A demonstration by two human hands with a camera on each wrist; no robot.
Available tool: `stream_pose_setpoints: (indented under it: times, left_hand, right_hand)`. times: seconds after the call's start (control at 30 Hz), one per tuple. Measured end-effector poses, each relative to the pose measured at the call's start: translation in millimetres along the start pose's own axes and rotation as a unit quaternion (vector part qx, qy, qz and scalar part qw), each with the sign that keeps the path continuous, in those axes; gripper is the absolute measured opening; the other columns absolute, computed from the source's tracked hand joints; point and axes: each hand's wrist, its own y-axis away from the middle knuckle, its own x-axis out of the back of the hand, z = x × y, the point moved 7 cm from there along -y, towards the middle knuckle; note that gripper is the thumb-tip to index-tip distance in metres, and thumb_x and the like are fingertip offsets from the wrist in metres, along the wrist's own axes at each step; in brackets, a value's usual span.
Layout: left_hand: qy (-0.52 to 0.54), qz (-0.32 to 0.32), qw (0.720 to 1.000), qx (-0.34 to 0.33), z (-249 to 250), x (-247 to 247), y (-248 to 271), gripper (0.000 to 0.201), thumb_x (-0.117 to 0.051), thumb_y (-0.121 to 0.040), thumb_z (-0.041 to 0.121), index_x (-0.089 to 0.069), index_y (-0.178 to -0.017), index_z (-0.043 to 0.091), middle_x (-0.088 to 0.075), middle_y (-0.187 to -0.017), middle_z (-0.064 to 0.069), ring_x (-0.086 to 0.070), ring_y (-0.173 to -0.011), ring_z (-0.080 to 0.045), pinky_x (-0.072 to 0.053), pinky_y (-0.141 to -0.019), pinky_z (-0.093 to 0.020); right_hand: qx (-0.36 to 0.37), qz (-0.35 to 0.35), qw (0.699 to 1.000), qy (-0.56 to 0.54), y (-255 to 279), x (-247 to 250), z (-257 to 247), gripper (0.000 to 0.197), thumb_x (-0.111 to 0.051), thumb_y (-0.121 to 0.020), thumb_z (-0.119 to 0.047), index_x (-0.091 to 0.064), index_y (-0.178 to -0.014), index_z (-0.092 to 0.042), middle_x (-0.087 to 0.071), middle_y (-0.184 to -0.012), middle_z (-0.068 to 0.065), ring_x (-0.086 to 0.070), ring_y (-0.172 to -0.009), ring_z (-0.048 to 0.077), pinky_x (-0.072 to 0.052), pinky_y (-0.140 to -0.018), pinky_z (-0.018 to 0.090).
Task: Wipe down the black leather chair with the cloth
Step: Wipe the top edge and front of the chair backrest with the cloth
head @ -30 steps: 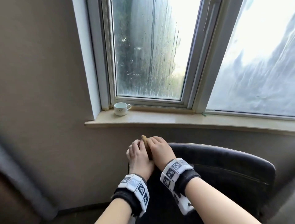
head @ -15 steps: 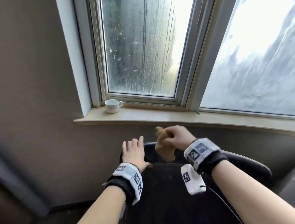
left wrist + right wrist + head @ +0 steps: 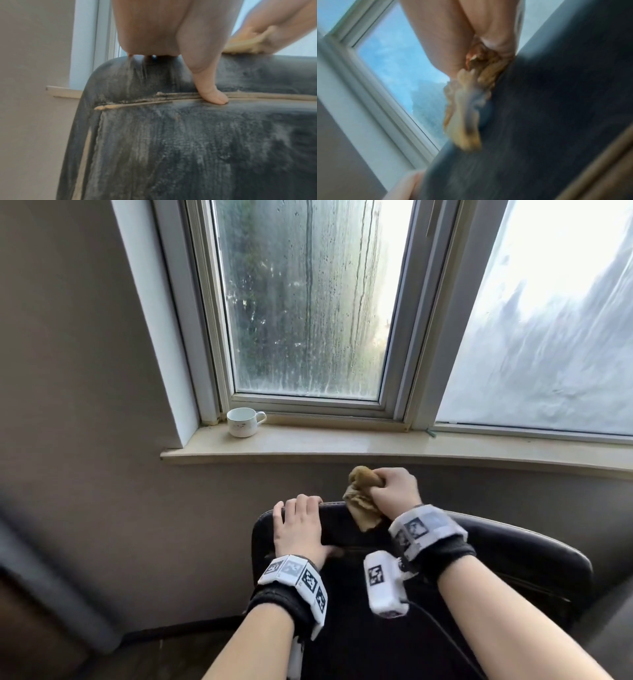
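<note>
The black leather chair (image 3: pixel 513 559) stands below the window with its backrest towards me. My left hand (image 3: pixel 301 522) holds the left end of the backrest's top edge: the fingers reach over the top and the thumb (image 3: pixel 211 93) presses on a pale seam on the near face. My right hand (image 3: pixel 394 487) grips a crumpled tan cloth (image 3: pixel 363 498) just right of the left hand. The cloth's loose end hangs onto the top edge. In the right wrist view the cloth (image 3: pixel 467 108) is blurred against the dark leather (image 3: pixel 556 108). The leather (image 3: pixel 188 148) looks dusty and streaked.
A white cup (image 3: pixel 242 422) stands at the left end of the window sill (image 3: pixel 376 446), just behind the chair. A grey wall runs close behind and to the left of the backrest. The window panes above are fogged.
My hands were together on the cloth at the backrest's left corner. The right hand has carried the cloth to the right along the top edge, and the left hand now holds the chair.
</note>
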Motion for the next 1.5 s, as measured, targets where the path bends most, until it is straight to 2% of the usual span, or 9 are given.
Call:
stream_pose_setpoints:
  times: [0.17,0.37,0.57,0.8,0.97,1.13,1.27,1.4,1.5]
  left_hand:
    - [-0.017,-0.005,1.000,0.018,-4.2,-1.5,-0.8,0.085,-0.064,-0.067,0.065,-0.026,-0.132,0.024,-0.033,-0.128,0.003,-0.028,-0.127,-0.017,-0.005,-0.115,-0.038]
    - [-0.014,-0.001,1.000,-0.003,1.9,1.3,3.0,0.085,-0.063,-0.066,0.066,-0.027,-0.131,0.025,-0.034,-0.127,0.004,-0.029,-0.125,-0.017,-0.009,-0.114,-0.036]
    - [-0.028,-0.005,1.000,0.007,-2.4,-0.7,1.3,0.089,-0.062,-0.065,0.069,-0.026,-0.132,0.024,-0.033,-0.128,0.002,-0.029,-0.126,-0.018,-0.008,-0.114,-0.037]
    - [-0.028,-0.006,1.000,-0.001,-3.7,1.5,4.4,0.090,-0.061,-0.063,0.071,-0.027,-0.132,0.025,-0.034,-0.127,0.003,-0.030,-0.125,-0.017,-0.012,-0.114,-0.036]
    - [-0.045,-0.003,0.999,0.020,-1.7,8.3,1.6,0.090,-0.065,-0.063,0.067,-0.028,-0.132,0.022,-0.035,-0.127,0.001,-0.032,-0.124,-0.019,-0.011,-0.114,-0.038]
    - [-0.001,0.005,0.993,-0.116,72.9,8.8,5.6,0.096,-0.068,-0.064,0.061,-0.020,-0.140,0.028,-0.030,-0.135,0.002,-0.024,-0.131,-0.020,-0.001,-0.116,-0.043]
    - [0.005,0.022,0.997,-0.076,80.3,3.7,4.2,0.087,-0.069,-0.064,0.059,-0.029,-0.134,0.027,-0.036,-0.128,0.002,-0.030,-0.124,-0.020,-0.010,-0.113,-0.034]
    - [-0.005,0.016,0.999,-0.043,76.9,2.9,-0.7,0.085,-0.072,-0.064,0.056,-0.030,-0.132,0.025,-0.036,-0.127,0.001,-0.031,-0.124,-0.020,-0.009,-0.114,-0.034]
    - [0.000,0.015,0.999,-0.040,81.8,1.9,-1.8,0.086,-0.074,-0.064,0.054,-0.030,-0.132,0.024,-0.037,-0.128,0.000,-0.031,-0.125,-0.020,-0.006,-0.114,-0.034]
  right_hand:
    - [0.075,-0.196,0.976,0.062,11.1,-8.8,-7.1,0.026,-0.072,-0.073,-0.012,-0.071,-0.099,-0.015,-0.066,-0.081,-0.001,-0.059,-0.079,0.012,-0.046,-0.075,0.023]
    - [0.022,-0.029,0.998,0.058,6.5,8.5,11.3,0.009,-0.062,-0.080,-0.011,-0.071,-0.082,-0.010,-0.062,-0.069,0.007,-0.056,-0.073,0.020,-0.036,-0.063,0.024]
    - [0.052,-0.222,0.970,0.081,14.2,13.5,9.1,0.028,-0.072,-0.073,-0.012,-0.070,-0.101,-0.015,-0.068,-0.085,0.002,-0.058,-0.081,0.011,-0.044,-0.071,0.020]
    - [-0.034,-0.015,0.991,0.126,5.6,40.3,42.7,0.010,-0.061,-0.078,-0.011,-0.068,-0.081,-0.004,-0.067,-0.081,0.020,-0.060,-0.084,0.031,-0.041,-0.069,0.030]
    - [0.031,-0.171,0.981,0.090,22.0,42.5,33.6,0.021,-0.073,-0.074,-0.017,-0.071,-0.095,-0.015,-0.066,-0.080,0.002,-0.059,-0.081,0.014,-0.040,-0.067,0.022]
    - [0.057,-0.097,0.990,0.089,21.2,43.6,37.6,0.018,-0.068,-0.074,-0.009,-0.072,-0.091,-0.011,-0.069,-0.079,0.008,-0.059,-0.076,0.017,-0.040,-0.068,0.023]
    - [-0.019,-0.004,0.997,0.079,13.5,66.0,61.4,0.008,-0.063,-0.078,-0.009,-0.070,-0.077,-0.005,-0.060,-0.067,0.011,-0.054,-0.071,0.022,-0.038,-0.060,0.027]
    - [0.022,-0.156,0.986,0.060,27.7,64.3,57.7,0.022,-0.071,-0.075,-0.011,-0.071,-0.097,-0.013,-0.065,-0.079,0.001,-0.057,-0.074,0.011,-0.045,-0.070,0.023]
    - [0.039,-0.131,0.989,0.064,32.0,69.1,58.2,0.032,-0.067,-0.073,-0.004,-0.071,-0.101,-0.017,-0.069,-0.084,-0.001,-0.059,-0.079,0.008,-0.044,-0.066,0.008]
